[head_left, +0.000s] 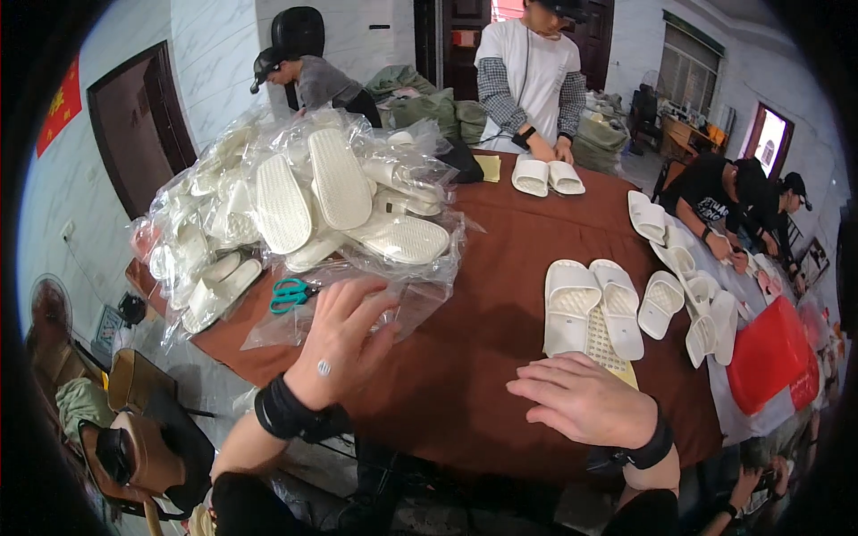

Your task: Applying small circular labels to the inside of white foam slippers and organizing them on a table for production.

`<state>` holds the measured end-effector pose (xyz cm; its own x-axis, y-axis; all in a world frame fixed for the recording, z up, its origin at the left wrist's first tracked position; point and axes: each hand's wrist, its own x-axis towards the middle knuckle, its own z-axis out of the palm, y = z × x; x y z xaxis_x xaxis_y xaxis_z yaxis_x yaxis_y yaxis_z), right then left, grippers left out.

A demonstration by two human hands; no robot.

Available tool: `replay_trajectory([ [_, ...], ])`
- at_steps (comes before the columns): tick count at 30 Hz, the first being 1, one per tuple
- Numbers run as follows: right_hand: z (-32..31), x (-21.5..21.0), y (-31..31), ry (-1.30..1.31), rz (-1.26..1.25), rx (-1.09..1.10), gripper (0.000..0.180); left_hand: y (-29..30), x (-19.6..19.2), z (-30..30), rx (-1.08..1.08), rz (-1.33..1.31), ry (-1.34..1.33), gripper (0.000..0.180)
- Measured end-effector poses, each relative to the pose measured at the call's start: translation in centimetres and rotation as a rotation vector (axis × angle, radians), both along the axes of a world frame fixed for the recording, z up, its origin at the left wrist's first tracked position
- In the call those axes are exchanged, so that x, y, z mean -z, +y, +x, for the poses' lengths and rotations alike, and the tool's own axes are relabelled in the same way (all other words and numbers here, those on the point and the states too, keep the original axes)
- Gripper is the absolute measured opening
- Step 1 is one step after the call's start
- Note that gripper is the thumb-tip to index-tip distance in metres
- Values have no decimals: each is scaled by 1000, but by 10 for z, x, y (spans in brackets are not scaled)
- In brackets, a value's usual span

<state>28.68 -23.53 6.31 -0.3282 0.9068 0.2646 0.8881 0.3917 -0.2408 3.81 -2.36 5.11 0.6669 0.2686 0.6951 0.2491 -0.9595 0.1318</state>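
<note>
My left hand (338, 344) is open, fingers loosely bent and apart. It hovers at or just over the edge of a clear plastic bag (420, 308); I cannot tell if they touch. A small round sticker (323, 367) is on the back of this hand. Teal-handled scissors (290, 296) lie beside it. My right hand (585, 399) is open, fingers stretched toward the left, over the near end of a yellow sheet of small round stickers (607, 345). Just beyond it stand a white slipper (572, 304) and its mate (618, 308), the sheet partly under them.
Heaped white slippers (322, 196) in clear plastic cover the left of the brown-clothed table (483, 357). More slippers (679, 259) line the right edge, near a red bag (773, 353). Across the table, a person (534, 80) handles a slipper pair (548, 177). Others work at left and right.
</note>
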Motion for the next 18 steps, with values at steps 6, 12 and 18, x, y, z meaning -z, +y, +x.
replay_trajectory([
  [6, -7, 5, -1, 14, -2, -51, 35, 49, 4, 49, 29, 46, 195, 33],
  [12, -10, 4, -9, 2, -27, -79, 35, 86, 34, 82, -163, -11, 518, 43],
  [18, -4, 1, -16, -19, -27, -54, 35, 109, 49, 93, -204, -64, 520, 22],
])
